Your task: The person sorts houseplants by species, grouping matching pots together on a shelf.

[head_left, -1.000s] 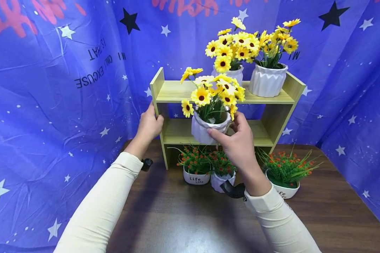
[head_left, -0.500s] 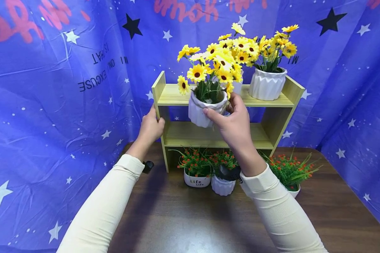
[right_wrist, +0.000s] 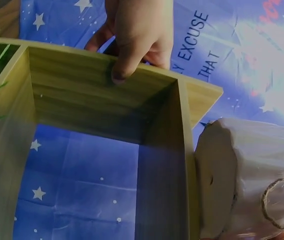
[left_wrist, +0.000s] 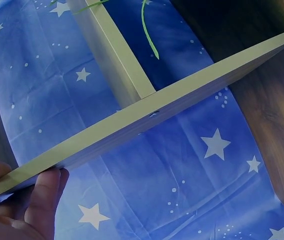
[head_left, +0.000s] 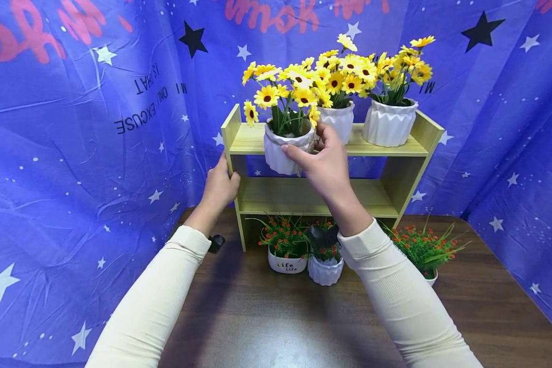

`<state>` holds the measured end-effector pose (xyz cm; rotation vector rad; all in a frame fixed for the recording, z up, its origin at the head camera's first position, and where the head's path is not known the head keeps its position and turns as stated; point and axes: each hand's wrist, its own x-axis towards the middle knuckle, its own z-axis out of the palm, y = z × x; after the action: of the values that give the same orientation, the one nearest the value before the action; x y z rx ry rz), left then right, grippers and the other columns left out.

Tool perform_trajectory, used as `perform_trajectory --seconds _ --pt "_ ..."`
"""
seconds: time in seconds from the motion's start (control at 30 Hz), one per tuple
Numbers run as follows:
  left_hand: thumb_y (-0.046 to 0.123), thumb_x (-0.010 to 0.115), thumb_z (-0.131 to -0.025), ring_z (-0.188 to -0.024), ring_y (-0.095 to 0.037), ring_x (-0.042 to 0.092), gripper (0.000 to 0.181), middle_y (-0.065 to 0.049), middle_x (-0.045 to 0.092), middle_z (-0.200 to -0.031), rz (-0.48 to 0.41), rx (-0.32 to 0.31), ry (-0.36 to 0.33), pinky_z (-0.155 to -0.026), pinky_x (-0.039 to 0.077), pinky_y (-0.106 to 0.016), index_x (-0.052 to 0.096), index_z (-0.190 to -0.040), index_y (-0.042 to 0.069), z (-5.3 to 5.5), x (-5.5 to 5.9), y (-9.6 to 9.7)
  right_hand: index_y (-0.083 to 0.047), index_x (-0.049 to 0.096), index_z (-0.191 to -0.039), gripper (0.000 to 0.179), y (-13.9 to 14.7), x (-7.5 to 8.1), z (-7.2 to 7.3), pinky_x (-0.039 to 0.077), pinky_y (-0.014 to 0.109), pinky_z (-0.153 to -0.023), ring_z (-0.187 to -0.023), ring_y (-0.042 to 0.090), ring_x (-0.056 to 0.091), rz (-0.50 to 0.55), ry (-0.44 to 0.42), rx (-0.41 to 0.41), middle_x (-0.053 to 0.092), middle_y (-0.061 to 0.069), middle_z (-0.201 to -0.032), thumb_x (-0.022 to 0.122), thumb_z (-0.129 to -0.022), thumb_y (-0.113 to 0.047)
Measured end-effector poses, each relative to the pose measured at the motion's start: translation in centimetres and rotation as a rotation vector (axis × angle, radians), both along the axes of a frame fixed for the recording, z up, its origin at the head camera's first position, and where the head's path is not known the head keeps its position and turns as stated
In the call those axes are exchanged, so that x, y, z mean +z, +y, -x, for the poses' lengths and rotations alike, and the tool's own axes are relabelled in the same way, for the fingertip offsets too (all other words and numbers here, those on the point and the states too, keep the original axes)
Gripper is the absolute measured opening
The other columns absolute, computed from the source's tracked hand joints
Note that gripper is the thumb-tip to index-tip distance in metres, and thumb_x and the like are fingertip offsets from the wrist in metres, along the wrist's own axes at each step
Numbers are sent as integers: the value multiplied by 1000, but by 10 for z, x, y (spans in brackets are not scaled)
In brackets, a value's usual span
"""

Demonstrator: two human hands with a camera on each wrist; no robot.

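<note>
My right hand (head_left: 326, 161) grips a white ribbed flowerpot (head_left: 282, 153) of yellow sunflowers by its right side, thumb in front. The pot hangs at the front left of the top shelf (head_left: 244, 145); in the right wrist view the pot (right_wrist: 262, 175), with a twine bow, has its base beside the shelf edge, and whether they touch I cannot tell. My left hand (head_left: 220, 186) holds the left side panel of the wooden rack (head_left: 232, 122). In the left wrist view, the fingers (left_wrist: 44, 197) lie against that panel (left_wrist: 107, 120), the thumb on its other side.
Two more white pots of sunflowers, a middle one (head_left: 340, 122) and a right one (head_left: 390, 122), stand on the top shelf. Below are a white "Life" planter (head_left: 287, 264), a ribbed pot (head_left: 325, 271) and another red-flowered planter (head_left: 423, 248) on the brown table (head_left: 257, 317). A starry blue cloth (head_left: 96, 204) surrounds everything.
My right hand has raised the sunflower pot from in front of the middle shelf to the top shelf's height, then carried it left. The left hand keeps its hold on the rack.
</note>
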<state>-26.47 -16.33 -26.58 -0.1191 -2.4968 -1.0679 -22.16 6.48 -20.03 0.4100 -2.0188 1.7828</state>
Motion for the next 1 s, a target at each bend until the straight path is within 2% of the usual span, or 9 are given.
perform_trajectory --seconds 0.17,0.37,0.47,0.73,1.0 --pt "7 50 -96 -110 -41 61 61 -28 62 -122 -11 -1 -9 -90 49 -54 33 -154 13 -1 3 -1 -9 56 -131 63 -8 7 9 53 31 -78 -95 15 62 -28 1 -6 67 4 -111 85 -77 -27" --pt "8 49 -96 -112 -40 60 62 -28 61 -125 -18 2 -25 -91 49 -53 31 -155 12 0 2 -2 -12 60 -123 55 -12 15 18 48 29 -67 -80 16 56 -137 -18 -69 63 3 -98 83 -79 -36" --pt "8 49 -96 -113 -41 59 61 -28 60 -125 -15 6 -32 -93 48 -54 32 -154 12 0 2 -2 -12 61 -120 54 -13 18 21 47 29 -69 -84 16 56 -193 -37 -102 63 2 -100 82 -80 -41" --pt "9 49 -96 -114 -43 59 58 -27 61 -124 9 17 -35 -93 47 -55 34 -152 13 1 2 -2 -8 61 -122 60 -17 26 30 48 28 -79 -94 16 58 -263 -77 -120 64 3 -108 81 -79 -44" --pt "10 49 -97 -115 -42 59 61 -27 60 -127 2 7 -49 -94 47 -54 30 -155 14 1 0 0 -3 56 -131 65 -24 28 45 48 28 -86 -102 18 56 -241 -102 -78 61 8 -118 80 -82 -39"
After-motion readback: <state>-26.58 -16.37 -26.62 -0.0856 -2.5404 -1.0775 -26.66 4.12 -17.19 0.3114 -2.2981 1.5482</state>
